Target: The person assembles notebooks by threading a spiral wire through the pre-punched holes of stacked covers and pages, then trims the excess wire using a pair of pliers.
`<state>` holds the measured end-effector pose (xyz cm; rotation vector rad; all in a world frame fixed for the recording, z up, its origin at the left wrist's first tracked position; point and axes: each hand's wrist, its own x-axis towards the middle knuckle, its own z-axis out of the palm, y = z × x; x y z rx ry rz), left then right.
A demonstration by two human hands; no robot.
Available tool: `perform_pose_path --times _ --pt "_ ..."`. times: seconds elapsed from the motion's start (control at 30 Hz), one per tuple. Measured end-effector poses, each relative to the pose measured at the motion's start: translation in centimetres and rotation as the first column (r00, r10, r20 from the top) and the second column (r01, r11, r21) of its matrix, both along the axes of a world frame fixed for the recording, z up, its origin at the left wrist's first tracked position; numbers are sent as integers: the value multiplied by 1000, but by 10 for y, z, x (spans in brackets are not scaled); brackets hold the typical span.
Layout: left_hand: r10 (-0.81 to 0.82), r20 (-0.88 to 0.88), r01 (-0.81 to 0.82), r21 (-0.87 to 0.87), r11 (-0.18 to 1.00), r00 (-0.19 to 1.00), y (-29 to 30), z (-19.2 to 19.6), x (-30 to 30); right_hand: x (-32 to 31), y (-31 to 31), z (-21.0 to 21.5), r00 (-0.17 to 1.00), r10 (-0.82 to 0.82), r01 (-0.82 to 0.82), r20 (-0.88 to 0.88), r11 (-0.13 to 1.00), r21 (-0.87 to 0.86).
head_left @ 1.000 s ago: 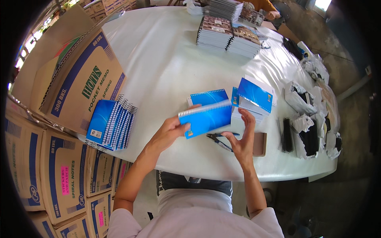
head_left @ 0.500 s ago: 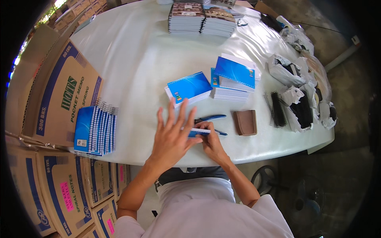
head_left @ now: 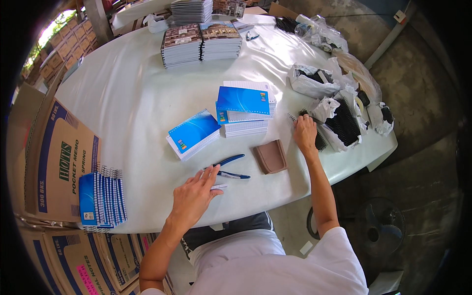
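Near the table's front edge my left hand (head_left: 193, 196) is closed on a small notepad (head_left: 219, 187); only a thin edge of it shows past the thumb. Just beyond those fingers lie pliers with dark blue handles (head_left: 230, 160), their head hidden by the hand. Out to the right, my right hand (head_left: 305, 132) reaches down to a pile of black spiral binding coils (head_left: 320, 141), its fingers curled at them. Whether a coil is pinched there I cannot make out. Between the hands sits a brown, open-fronted block (head_left: 270, 156).
Blue-covered pads stand in a left stack (head_left: 193, 132) and a right stack (head_left: 243, 102). Spiral-bound notebooks (head_left: 101, 199) lean by a carton (head_left: 64, 162) at left. Plastic bags of coils (head_left: 346, 123) crowd the right. Thick bound books (head_left: 201, 44) stand at the back.
My right hand has let go of the notepad and moved right to the coils. My left hand keeps the notepad, its fingers now lowered. The view has turned to the right.
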<state>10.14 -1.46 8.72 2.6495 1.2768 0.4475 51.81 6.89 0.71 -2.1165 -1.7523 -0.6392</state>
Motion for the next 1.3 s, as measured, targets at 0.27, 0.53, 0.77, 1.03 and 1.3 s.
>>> perform_pose_path --times 0.27,0.53,0.77,1.03,1.3 --pt "2 -33 1 75 997 999 6 -10 0 -3 -12 48 961 181 -169 -211 983 72" --pt "12 17 -10 -157 988 1000 5 0 1 -92 -56 107 614 450 -467 -648 869 161" --pt "-5 -54 2 -61 998 999 13 0 0 -187 -91 80 261 406 -702 -876 702 116" --pt "-8 -51 3 -91 996 999 16 -1 2 -183 -86 80 170 398 -764 -901 631 134" --pt "-2 -29 -1 -90 996 1000 15 0 2 -175 -80 82 296 411 -884 -862 459 -85"
